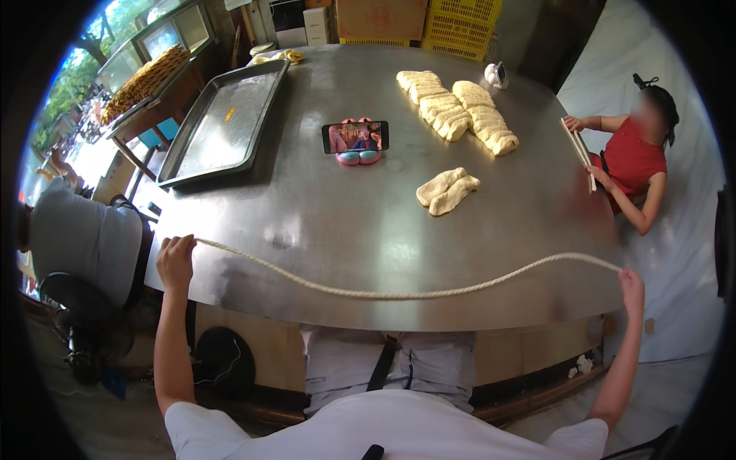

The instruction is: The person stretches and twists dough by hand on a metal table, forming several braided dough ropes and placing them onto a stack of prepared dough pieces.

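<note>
A long twisted dough rope (397, 296) stretches between my two hands over the near part of the metal table (339, 230). My left hand (176, 261) pinches one end near the table's left edge. At the right edge my right hand (631, 290) grips the other end. The rope sags in the middle and arches up close to my right hand; whether its middle touches the tabletop, I cannot tell. Beyond it lie a small pair of dough pieces (447, 191) side by side. Farther back are rows of cut dough strips (443, 112).
A phone (355, 137) leans on a pink stand mid-table. A large baking tray (230, 123) lies at the left. A small white device (496, 76) stands at the back right. A person in red (632, 152) holds dough strands at the right; another person (86, 230) sits left.
</note>
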Demonstrator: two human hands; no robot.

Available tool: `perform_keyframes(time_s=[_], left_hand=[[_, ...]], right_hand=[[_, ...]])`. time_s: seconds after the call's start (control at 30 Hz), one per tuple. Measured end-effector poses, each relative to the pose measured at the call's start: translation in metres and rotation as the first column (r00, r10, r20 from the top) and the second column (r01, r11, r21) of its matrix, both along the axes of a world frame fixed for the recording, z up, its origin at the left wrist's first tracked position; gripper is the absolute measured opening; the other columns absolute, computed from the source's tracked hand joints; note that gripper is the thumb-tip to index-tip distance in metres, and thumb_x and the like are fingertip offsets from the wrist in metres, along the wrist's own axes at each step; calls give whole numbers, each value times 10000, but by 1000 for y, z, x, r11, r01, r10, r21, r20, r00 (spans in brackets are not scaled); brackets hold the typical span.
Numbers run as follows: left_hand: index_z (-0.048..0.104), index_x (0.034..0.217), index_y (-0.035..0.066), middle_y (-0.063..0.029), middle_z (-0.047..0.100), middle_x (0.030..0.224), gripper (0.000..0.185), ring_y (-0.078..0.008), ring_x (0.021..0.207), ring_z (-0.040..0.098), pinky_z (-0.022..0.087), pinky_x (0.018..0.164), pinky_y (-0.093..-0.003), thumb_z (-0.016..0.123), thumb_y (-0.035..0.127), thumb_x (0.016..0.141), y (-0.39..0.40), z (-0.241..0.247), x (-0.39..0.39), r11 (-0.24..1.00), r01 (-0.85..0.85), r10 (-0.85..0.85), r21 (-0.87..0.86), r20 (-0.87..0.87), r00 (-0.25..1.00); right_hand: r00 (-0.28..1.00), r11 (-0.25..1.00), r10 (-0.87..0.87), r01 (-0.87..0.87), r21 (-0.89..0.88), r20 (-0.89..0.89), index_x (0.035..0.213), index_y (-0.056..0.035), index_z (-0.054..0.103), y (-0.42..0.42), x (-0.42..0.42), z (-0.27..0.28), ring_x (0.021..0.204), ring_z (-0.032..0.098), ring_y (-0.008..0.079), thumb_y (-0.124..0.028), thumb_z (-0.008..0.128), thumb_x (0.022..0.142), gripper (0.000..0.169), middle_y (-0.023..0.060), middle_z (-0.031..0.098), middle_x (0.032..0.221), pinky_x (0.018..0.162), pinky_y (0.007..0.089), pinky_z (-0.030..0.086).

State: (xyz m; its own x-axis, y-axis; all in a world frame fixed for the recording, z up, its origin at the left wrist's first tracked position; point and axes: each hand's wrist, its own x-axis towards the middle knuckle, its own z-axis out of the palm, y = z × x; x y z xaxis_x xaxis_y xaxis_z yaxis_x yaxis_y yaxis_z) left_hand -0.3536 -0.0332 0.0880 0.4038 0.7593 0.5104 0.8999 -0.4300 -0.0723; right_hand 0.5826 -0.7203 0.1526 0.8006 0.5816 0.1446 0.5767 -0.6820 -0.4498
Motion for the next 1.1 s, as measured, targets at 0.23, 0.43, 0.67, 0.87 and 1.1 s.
perform_keyframes(time_s=[0.23,0.43,0.67,0.87,1.1], left_hand=[[867,1092,85,-64,849,1216,200,-272,1263,766,589,1102,-451,782,261,1047,21,-64,74,965,251,-232,-80,196,953],[711,1410,101,-166,728,1439,336,-348,1211,736,588,973,-459,629,281,1139,17,-47,134,965,-11,39,-261,103,994],[796,1166,117,-99,854,1134,147,-274,1117,821,619,968,-444,724,185,1057,-105,-65,64,940,336,-340,-63,-51,939],[852,1061,81,-106,837,1231,160,-273,1183,789,567,1130,-445,789,220,1015,20,-66,106,946,323,-315,-7,202,927],[713,1392,49,-202,640,1563,376,-425,1364,636,524,1117,-511,656,294,1114,1,-63,150,993,96,-87,-72,121,989]], right_hand=[[945,924,312,-327,-200,-104,1154,10,700,125,-143,34,800,658,212,-184,677,1109,200,182,708,908,808,355,545],[957,965,260,-263,7,131,1261,-38,745,170,-144,44,924,735,440,-217,751,1035,288,258,750,1039,877,473,585],[928,846,336,-371,-383,-159,1330,-75,770,93,-187,9,790,747,245,-76,675,1030,315,160,776,940,736,402,588],[993,993,78,-69,-99,87,1200,-42,730,127,-119,6,696,726,268,-115,694,1053,168,151,753,825,683,420,567],[964,977,175,-146,-155,198,1075,-31,745,169,-161,29,762,766,374,-189,636,1077,191,228,751,868,708,503,576]])
